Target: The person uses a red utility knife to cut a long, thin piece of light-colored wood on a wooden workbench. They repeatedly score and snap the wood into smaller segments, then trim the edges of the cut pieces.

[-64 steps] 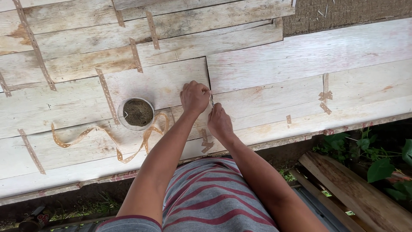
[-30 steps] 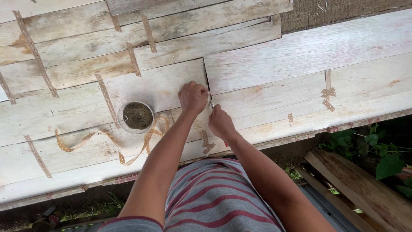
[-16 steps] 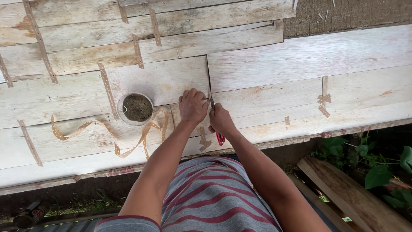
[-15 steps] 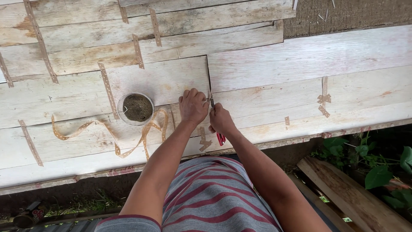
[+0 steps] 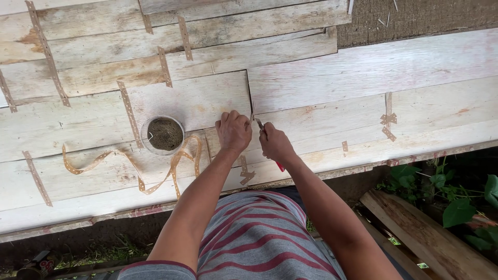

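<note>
My left hand (image 5: 233,130) is a closed fist pressed on pale wood veneer sheets (image 5: 363,83), right beside the dark seam between two sheets. My right hand (image 5: 274,143) sits just to its right and grips a small red-handled knife (image 5: 279,166); the blade tip points up at the seam between the hands. What my left fingers pinch is hidden. Left of the hands stands a small round cup (image 5: 163,135) with a brownish-grey paste in it. A loose curl of brown perforated tape (image 5: 140,176) lies by the cup.
Short strips of brown tape (image 5: 128,111) join several veneer sheets. A crossed tape patch (image 5: 388,124) lies to the right. The bench's front edge (image 5: 363,168) runs below the hands. Green plants (image 5: 456,205) and a wooden plank (image 5: 430,243) lie on the ground at the lower right.
Both hands have slid a little down along the seam toward me; the red knife handle now shows under my right hand. The cup and tape have stayed put.
</note>
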